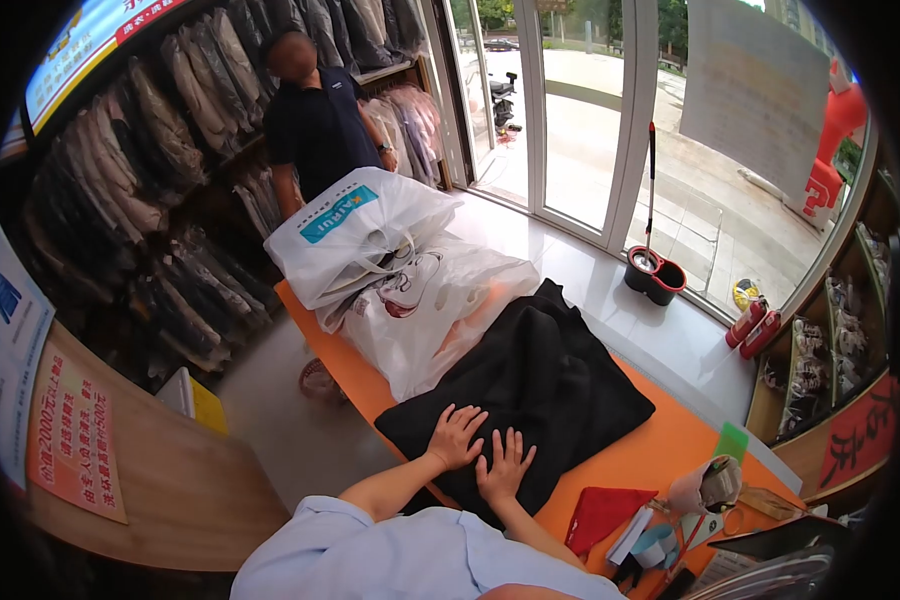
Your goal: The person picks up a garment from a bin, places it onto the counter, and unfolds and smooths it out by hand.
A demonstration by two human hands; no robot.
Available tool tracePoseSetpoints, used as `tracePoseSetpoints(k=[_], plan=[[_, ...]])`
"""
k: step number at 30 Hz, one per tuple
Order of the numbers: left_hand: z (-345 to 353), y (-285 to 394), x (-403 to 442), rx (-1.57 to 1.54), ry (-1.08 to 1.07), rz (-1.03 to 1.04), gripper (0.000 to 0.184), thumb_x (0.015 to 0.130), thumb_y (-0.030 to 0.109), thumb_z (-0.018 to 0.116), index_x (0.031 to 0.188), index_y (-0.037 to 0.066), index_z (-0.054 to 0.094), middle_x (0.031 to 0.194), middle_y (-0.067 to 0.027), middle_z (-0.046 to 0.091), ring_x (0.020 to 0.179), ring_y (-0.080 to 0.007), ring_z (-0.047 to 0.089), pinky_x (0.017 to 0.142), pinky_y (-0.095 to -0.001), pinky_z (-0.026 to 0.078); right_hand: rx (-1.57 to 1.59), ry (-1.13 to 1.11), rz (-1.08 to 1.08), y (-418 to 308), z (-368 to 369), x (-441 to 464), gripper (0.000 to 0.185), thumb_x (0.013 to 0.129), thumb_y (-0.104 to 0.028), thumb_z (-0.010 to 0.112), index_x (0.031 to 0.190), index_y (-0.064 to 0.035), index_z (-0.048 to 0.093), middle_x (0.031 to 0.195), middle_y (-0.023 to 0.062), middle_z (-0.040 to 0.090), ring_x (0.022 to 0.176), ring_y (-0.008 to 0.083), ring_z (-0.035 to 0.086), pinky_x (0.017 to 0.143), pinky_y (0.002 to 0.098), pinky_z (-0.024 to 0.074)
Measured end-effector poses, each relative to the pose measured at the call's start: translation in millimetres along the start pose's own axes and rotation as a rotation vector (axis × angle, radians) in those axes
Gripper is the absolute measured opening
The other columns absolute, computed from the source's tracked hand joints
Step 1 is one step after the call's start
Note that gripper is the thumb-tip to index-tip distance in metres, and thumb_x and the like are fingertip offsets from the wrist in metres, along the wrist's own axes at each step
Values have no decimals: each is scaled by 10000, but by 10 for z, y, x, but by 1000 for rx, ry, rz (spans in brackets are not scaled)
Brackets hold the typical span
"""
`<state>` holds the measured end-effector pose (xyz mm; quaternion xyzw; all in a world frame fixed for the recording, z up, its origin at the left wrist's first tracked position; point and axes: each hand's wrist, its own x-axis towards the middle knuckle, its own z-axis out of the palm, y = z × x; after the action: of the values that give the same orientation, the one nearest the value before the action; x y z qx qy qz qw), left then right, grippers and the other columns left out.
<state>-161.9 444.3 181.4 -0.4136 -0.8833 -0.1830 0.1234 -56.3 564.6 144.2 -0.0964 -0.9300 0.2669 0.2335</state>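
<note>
A black garment [540, 385] lies spread over the orange counter [620, 450]. My left hand [457, 436] rests flat on its near left part, fingers stretched out. Close beside it, my right hand [505, 466] also lies on the black cloth with fingers spread. Neither hand grips anything. Just beyond the garment, and touching it, is a white plastic bag [440, 310] with something orange showing through. Behind that stands a fuller white bag [360, 235] with a blue label.
A person [320, 130] in a dark shirt stands behind the bags. To my right are a red cloth [602, 515], a cup-like holder [705, 487] and small items. Covered clothes [120, 180] hang on the left. A mop bucket [656, 275] stands near the glass doors.
</note>
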Motion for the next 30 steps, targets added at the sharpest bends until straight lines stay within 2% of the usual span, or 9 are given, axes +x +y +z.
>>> tracePoseSetpoints(k=[10,12,16,18,30], plan=[[28,-27,-15,1,4,-1,572,796,306,600,1321,96,510,1310,-122,523,1247,-283,477,1094,-502,274,4,3,10,29,59,-13,577,831,-356,539,1344,-97,498,1452,175,388,1391,331,282,1133,585,59],[31,-33,-17,4,-41,-14,560,834,336,571,1340,108,498,1340,-108,510,1279,-265,448,1108,-490,253,5,-1,10,41,77,-13,580,823,-357,553,1342,-101,499,1457,176,377,1390,332,278,1130,590,59],[27,-30,-16,6,-43,-19,562,834,336,570,1342,109,494,1340,-108,509,1278,-266,448,1110,-489,254,-7,4,1,44,71,-10,583,825,-358,548,1345,-100,494,1453,179,381,1389,334,282,1131,589,61],[-5,-10,-5,-10,-3,-1,582,790,296,608,1325,92,501,1309,-124,523,1240,-290,484,1097,-495,281,-8,0,2,37,68,-12,585,826,-360,546,1347,-100,491,1452,179,383,1388,335,283,1131,590,62],[16,-23,-10,-6,-6,-8,572,797,301,599,1320,90,501,1316,-124,519,1241,-288,482,1097,-494,282,-26,-10,3,37,60,-8,586,829,-361,542,1355,-108,483,1460,177,375,1394,331,276,1136,585,57]])
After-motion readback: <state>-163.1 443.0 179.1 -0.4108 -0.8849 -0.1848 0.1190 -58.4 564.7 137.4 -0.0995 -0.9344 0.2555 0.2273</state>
